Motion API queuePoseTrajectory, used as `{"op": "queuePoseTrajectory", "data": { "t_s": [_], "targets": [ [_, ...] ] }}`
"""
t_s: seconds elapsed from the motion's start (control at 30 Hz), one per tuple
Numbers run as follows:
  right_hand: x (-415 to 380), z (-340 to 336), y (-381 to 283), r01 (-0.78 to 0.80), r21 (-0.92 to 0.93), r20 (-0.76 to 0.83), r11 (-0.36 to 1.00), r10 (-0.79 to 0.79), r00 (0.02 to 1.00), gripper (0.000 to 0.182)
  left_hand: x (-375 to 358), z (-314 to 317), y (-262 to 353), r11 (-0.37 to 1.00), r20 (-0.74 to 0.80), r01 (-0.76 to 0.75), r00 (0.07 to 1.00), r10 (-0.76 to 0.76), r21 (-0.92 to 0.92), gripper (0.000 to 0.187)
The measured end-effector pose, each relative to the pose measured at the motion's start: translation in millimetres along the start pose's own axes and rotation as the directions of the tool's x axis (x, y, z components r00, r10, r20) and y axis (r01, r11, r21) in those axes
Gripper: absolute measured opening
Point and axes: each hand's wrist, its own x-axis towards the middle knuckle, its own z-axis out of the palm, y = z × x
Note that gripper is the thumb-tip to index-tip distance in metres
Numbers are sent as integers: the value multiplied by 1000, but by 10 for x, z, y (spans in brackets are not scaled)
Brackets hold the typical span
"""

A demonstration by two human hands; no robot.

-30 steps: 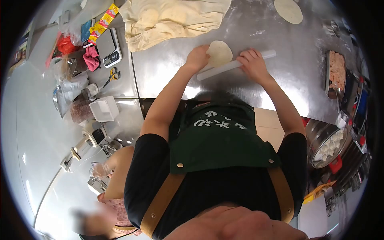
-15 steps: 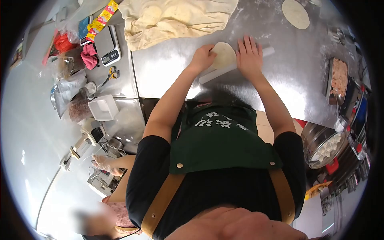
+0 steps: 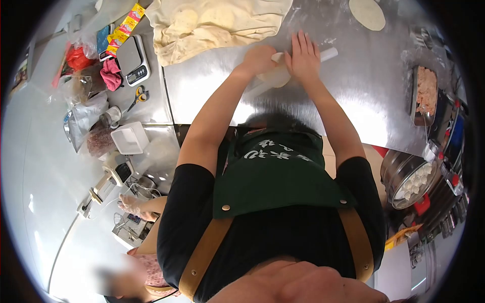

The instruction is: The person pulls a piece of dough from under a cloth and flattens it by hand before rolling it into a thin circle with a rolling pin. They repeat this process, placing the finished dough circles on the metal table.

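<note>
A flat round of dough (image 3: pixel 278 77) lies on the steel worktop, partly covered by my hands. My left hand (image 3: pixel 259 60) is closed on its left edge. Across the pale rolling pin (image 3: pixel 329 54) my right hand (image 3: pixel 304 58) lies flat with its fingers stretched out. The pin slants up to the right, and its lower left end is blurred. Beyond my hands a crumpled cream cloth (image 3: pixel 212 44) lies with round shapes showing on it. Another flattened dough round (image 3: pixel 368 14) rests at the upper right.
On the right are a tray of minced filling (image 3: pixel 426 91) and a steamer (image 3: pixel 389 174) holding several white dumplings. To the left lie a kitchen scale (image 3: pixel 136 74), scissors (image 3: pixel 139 97) and a white plastic tub (image 3: pixel 130 139). A co-worker's gloved hand (image 3: pixel 135 206) is at the lower left.
My left hand has turned, and its grip now lifts or folds part of the dough's edge. The right hand and the pin have shifted slightly up and left in view.
</note>
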Motion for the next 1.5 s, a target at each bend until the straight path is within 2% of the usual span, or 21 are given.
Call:
{"op": "queuePoseTrajectory", "data": {
  "t_s": [0.07,0.13,0.2,0.23,0.3,0.33,0.4,0.5,0.6,0.7,0.83,0.93,1.03,1.1,1.23,1.3,1.33,1.43,1.5],
  "targets": [
    [-437,-144,173,72,45,33,996,-73,997,59,-70,-51,161,996,9,16,1000,-17,93,16],
    [-757,-375,299,109,66,141,992,-117,983,61,-161,-37,300,981,-24,24,1000,-19,195,15],
    [-939,-538,424,255,94,156,962,-267,951,57,-298,61,396,951,-76,21,997,3,308,18],
    [-984,-585,487,320,105,157,942,-333,930,56,-391,37,462,962,-98,16,995,11,272,18],
    [-1022,-644,623,341,173,244,924,-375,894,46,-571,-44,551,981,-143,5,990,23,194,17],
    [-1022,-661,653,349,208,282,914,-398,873,41,-605,-97,521,998,-193,27,981,-16,55,17],
    [-1023,-739,647,321,234,257,918,-377,890,38,-674,-196,451,971,-276,54,954,-119,-232,18],
    [-868,-824,605,310,278,241,909,-378,894,35,-569,-19,114,919,-60,330,935,-350,-217,21],
    [-563,-819,476,338,303,228,891,-412,882,35,-511,187,-118,906,-87,328,928,-361,-267,24],
    [-316,-727,399,398,312,220,862,-474,853,35,-542,83,-5,881,-123,268,933,-338,-389,26],
    [-48,-640,307,465,315,213,827,-540,815,34,-508,219,-189,789,-92,255,927,-365,-559,26],
    [39,-413,161,321,82,129,943,-330,935,39,-517,285,-216,692,-70,233,922,-380,-683,28],
    [-131,-211,157,184,-6,24,983,-184,983,45,-547,277,-199,579,-40,220,914,-403,-785,30],
    [-263,-214,188,187,-15,23,982,-186,982,48,-534,276,-205,518,-35,200,912,-408,-832,30],
    [88,-173,35,153,-74,111,985,-144,983,54,-431,256,-173,538,-54,200,907,-418,-819,28],
    [169,-71,2,141,-59,73,988,-137,988,57,-367,218,-185,557,-55,200,912,-407,-806,28],
    [166,-55,-14,134,-52,53,990,-131,990,58,-370,222,-193,609,-50,224,916,-399,-761,29],
    [-139,-156,110,159,-130,137,979,-141,981,59,-208,126,-217,751,-52,238,939,-340,-616,32],
    [18,-95,42,153,-66,115,986,-145,983,59,-148,45,-175,832,3,245,960,-281,-497,33]
  ]
}}
